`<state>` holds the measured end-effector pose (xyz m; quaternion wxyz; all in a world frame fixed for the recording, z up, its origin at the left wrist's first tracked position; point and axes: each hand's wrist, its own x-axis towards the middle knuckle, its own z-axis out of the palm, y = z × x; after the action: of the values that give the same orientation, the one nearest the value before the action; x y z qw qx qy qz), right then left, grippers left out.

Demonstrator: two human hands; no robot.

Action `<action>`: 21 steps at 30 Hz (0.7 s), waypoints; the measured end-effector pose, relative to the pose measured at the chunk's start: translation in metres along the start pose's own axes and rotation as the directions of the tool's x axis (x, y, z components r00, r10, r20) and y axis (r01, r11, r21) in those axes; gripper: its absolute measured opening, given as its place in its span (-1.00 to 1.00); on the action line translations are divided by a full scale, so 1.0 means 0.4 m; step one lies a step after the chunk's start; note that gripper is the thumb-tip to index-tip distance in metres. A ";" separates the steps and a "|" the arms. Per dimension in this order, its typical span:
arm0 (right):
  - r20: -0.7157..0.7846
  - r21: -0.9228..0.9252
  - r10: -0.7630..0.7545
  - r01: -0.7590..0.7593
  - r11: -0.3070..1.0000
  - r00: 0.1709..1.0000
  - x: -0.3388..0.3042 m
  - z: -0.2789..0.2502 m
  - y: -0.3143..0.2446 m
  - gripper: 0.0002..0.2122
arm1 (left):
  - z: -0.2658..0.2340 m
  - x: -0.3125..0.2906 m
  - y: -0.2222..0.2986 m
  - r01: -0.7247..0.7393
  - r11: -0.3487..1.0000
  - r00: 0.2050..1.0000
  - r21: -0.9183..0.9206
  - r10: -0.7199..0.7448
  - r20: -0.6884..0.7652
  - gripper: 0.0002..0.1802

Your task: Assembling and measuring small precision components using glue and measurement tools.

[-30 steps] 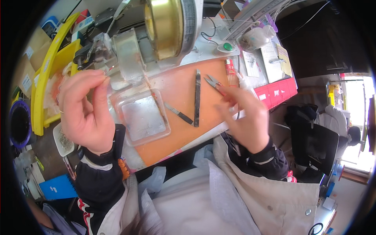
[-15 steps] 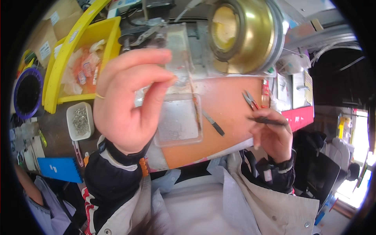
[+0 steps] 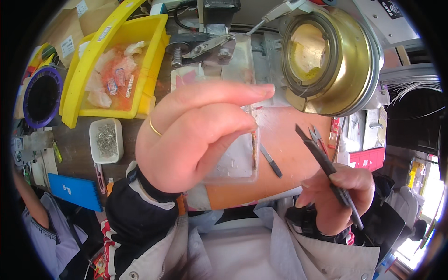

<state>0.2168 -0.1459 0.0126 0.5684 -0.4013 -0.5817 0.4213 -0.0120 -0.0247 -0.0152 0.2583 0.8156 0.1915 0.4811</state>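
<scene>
"In the head view, what's just changed?"

"The long, narrow, black bar-shaped tool (image 3: 322, 158) is off the flat orange mat (image 3: 284, 135) and in the right hand (image 3: 331, 207), lower right of the frame. So that hand is now occupied by it."

"Its fingers?"

"Thumb and fingers pinch the bar, which slants with its upper end toward the centre."

"And the left hand (image 3: 186, 135)?"

"Mid-frame, fingers curled, tips close together. Something tiny and reddish shows there; I can't tell whether it's gripped."

"Other differences from the earlier frame?"

"A second ago the bar lay beside the dark-handled metal blade (image 3: 273, 163); the blade still lies there. The left hand was at upper left, though the view has shifted too."
</scene>
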 end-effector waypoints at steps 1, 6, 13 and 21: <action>0.053 -0.021 -0.032 0.033 0.999 0.998 0.013 -0.002 0.008 -0.56 | -0.005 0.005 0.000 -0.026 0.998 0.999 0.056 0.024 0.034 -0.76; 0.173 -0.192 -0.034 0.067 0.979 0.984 0.045 0.011 -0.003 -0.71 | 0.007 -0.001 -0.001 -0.025 0.999 0.999 0.046 0.027 -0.044 -0.71; 0.167 -0.258 0.012 0.031 0.966 0.986 0.062 0.033 0.003 -0.72 | 0.009 -0.003 0.001 0.002 1.000 0.998 0.001 -0.002 -0.060 -0.72; 0.162 -0.284 0.071 -0.022 0.959 0.984 0.066 0.050 -0.004 -0.71 | 0.013 0.001 0.001 -0.003 1.000 0.997 0.013 0.004 -0.081 -0.77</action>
<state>0.1961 -0.1222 0.0226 0.4438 -0.4539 -0.6725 0.3805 -0.0071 -0.0262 -0.0168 0.2442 0.7975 0.2034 0.5129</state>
